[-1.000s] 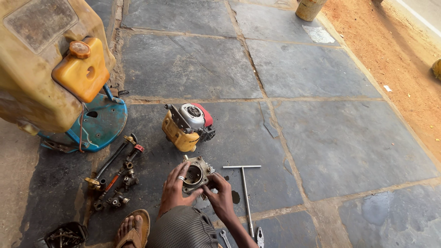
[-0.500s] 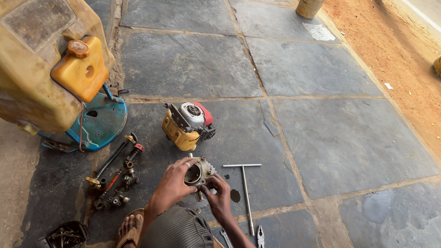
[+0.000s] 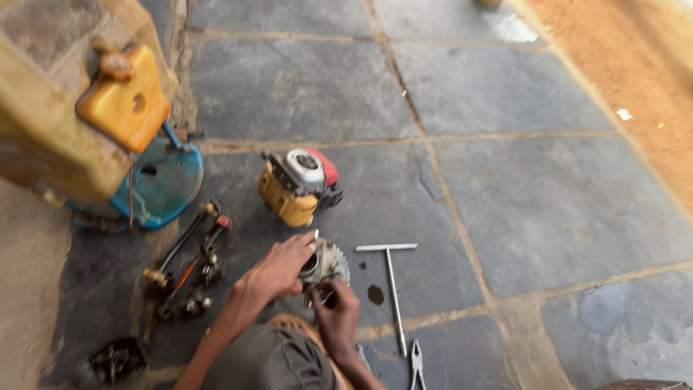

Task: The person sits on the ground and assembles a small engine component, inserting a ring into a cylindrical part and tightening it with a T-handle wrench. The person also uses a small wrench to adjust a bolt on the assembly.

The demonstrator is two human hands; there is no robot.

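My left hand (image 3: 278, 271) grips a finned grey metal engine part (image 3: 327, 266) from the left, above my knee. My right hand (image 3: 336, 312) is closed just below that part, fingers curled against its underside; whether it pinches something small is hidden by blur. A small yellow engine (image 3: 297, 185) with a white and red top sits on the stone floor just beyond the hands. A steel T-handle wrench (image 3: 391, 285) lies to the right of my right hand.
Pliers (image 3: 417, 365) lie by the wrench's near end. Rods and brass fittings (image 3: 189, 266) lie to the left, a dark pile of small parts (image 3: 115, 359) at lower left. A yellow tank (image 3: 86, 108) on a blue base (image 3: 162, 184) stands far left. Sandy ground (image 3: 635, 79) runs along the right.
The view has shifted and blurred. My left hand has slid over the top of the engine part, and my right hand has dropped beneath it.
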